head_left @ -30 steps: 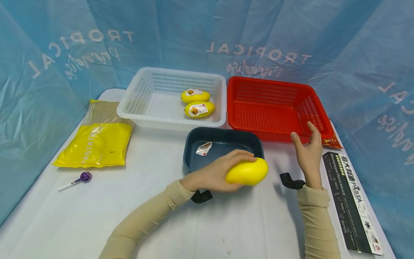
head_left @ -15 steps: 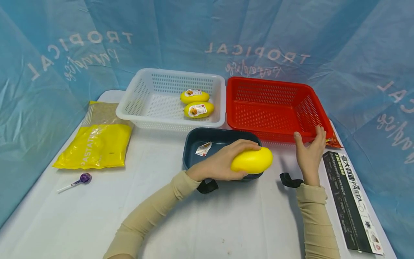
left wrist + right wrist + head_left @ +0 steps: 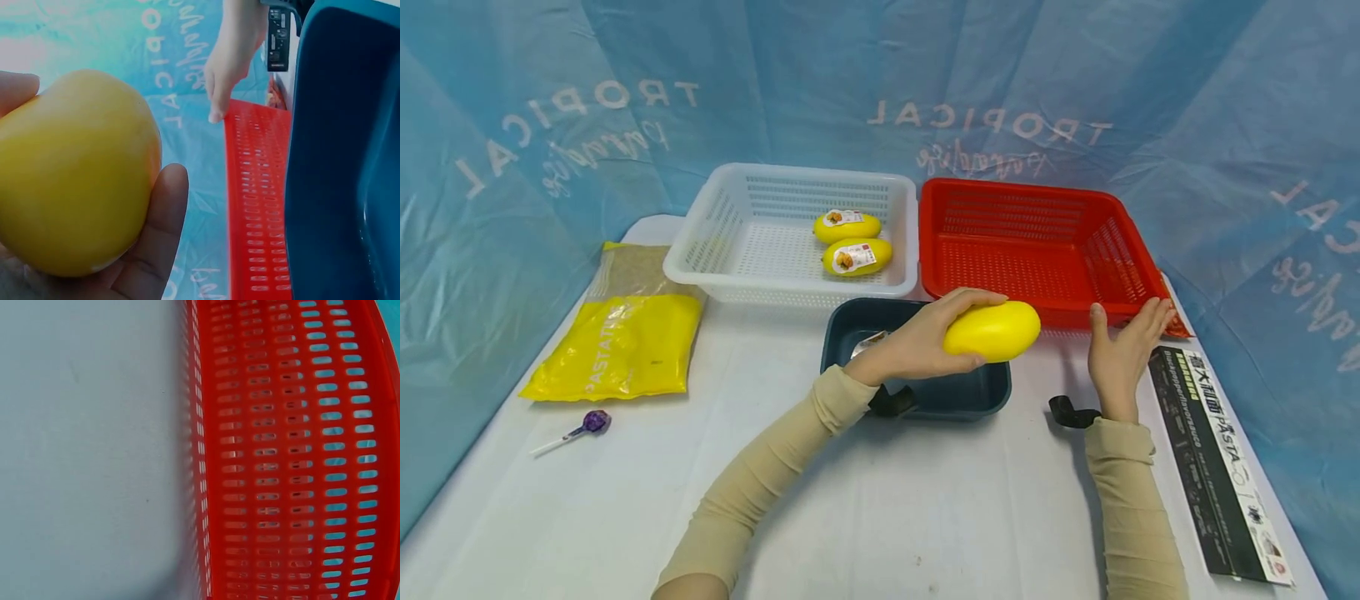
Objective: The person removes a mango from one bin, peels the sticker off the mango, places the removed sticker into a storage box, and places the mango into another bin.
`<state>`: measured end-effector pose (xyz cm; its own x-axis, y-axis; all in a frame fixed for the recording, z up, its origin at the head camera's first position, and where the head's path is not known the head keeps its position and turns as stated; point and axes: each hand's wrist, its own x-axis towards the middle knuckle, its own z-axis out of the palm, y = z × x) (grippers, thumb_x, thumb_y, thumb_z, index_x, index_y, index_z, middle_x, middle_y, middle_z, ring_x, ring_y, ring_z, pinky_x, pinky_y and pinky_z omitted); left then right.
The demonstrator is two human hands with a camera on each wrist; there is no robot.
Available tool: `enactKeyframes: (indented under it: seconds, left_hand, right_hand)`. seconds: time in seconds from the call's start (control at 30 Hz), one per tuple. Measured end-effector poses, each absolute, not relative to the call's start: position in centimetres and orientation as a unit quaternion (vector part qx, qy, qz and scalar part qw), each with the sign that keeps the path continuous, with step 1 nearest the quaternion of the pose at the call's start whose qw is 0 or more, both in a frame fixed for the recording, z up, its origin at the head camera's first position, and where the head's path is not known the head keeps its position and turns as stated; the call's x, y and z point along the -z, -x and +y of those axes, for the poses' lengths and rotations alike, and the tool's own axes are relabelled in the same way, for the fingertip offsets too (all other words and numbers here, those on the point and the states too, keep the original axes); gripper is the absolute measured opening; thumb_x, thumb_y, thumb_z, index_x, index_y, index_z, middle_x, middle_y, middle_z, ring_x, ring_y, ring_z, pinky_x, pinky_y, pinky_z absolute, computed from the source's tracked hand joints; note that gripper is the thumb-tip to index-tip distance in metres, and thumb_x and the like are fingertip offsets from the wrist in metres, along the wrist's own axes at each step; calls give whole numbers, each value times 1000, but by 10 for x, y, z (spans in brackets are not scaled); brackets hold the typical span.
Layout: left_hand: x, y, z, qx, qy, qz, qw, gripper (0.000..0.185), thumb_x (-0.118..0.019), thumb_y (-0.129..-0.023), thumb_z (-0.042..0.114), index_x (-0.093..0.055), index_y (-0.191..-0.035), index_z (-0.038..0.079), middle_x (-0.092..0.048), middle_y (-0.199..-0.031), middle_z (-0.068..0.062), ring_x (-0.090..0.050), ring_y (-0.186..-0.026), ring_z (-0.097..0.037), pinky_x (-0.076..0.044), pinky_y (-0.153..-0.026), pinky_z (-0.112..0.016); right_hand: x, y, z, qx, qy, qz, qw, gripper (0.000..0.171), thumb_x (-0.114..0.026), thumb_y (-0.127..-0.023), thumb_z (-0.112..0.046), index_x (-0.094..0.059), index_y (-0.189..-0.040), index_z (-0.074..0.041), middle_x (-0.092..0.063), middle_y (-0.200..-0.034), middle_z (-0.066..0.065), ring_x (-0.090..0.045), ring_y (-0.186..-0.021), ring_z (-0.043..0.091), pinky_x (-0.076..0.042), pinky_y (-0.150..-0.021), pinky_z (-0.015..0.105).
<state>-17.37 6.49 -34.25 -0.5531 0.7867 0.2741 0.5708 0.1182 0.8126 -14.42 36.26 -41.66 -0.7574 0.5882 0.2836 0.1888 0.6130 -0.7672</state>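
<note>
My left hand point(image 3: 917, 340) grips a yellow mango point(image 3: 992, 332) from its left side, above the right part of the dark blue tub point(image 3: 951, 396). In the left wrist view, the thumb and fingers wrap the smooth mango point(image 3: 75, 175), with the tub wall point(image 3: 328, 125) beside it. My right hand point(image 3: 1123, 358) has its fingers straight and thumb spread, fingertips at the front right rim of the red basket point(image 3: 1030, 315). Nothing is in that hand. The right wrist view shows the red basket's slotted wall point(image 3: 269, 456), with no fingers visible.
Two labelled yellow mangoes point(image 3: 856, 257) lie in the white basket point(image 3: 700, 271). A label piece sits in the tub, partly hidden. At left are a yellow pasta bag point(image 3: 632, 350) and a lollipop point(image 3: 597, 422). A black-and-white pasta box point(image 3: 1217, 467) lies right; a red packet point(image 3: 1176, 321) peeks out behind the basket.
My left hand has carried the mango forward and slightly right, from the tub's front edge to over the tub. The right hand's fingers have tilted outward toward the red basket's right corner.
</note>
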Motion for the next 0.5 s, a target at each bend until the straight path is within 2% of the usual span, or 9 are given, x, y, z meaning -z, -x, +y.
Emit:
enactKeyframes:
  seconds: [0.13,0.23,0.37,0.5]
  left_hand:
    - [344,176,65,-482,-451,742,118,68,-70,-81,15,-41,-142,13,-48,-136,-5,-48,-113,-17,-47,-92,-24]
    - [345,179,66,-482,-445,744,125,68,-70,-82,16,-41,-143,13,-48,-136,-6,-48,-114,-18,-46,-93,-25]
    - [344,185,66,-478,-434,753,125,68,-69,-82,16,-40,-143,14,-47,-136,-6,-47,-115,-18,-46,-94,-27]
    - [343,194,66,-473,-419,765,121,69,-70,-82,17,-40,-144,15,-47,-137,-5,-47,-116,-19,-47,-95,-30]
  right_hand:
    - [413,149,364,-381,240,-857,251,85,-44,-97,-46,1,-155,-2,10,-164,11,14,-151,29,4,-123,47]
    - [409,151,365,-365,255,-861,248,77,-39,-100,-40,-2,-154,1,6,-164,14,10,-151,30,1,-123,45]
    - [405,153,368,-331,267,-871,245,72,-34,-101,-37,-7,-153,5,0,-163,19,5,-152,33,-1,-124,44]
    - [405,154,372,-317,279,-876,235,70,-29,-101,-37,-6,-153,3,0,-163,19,1,-152,32,-5,-124,45]
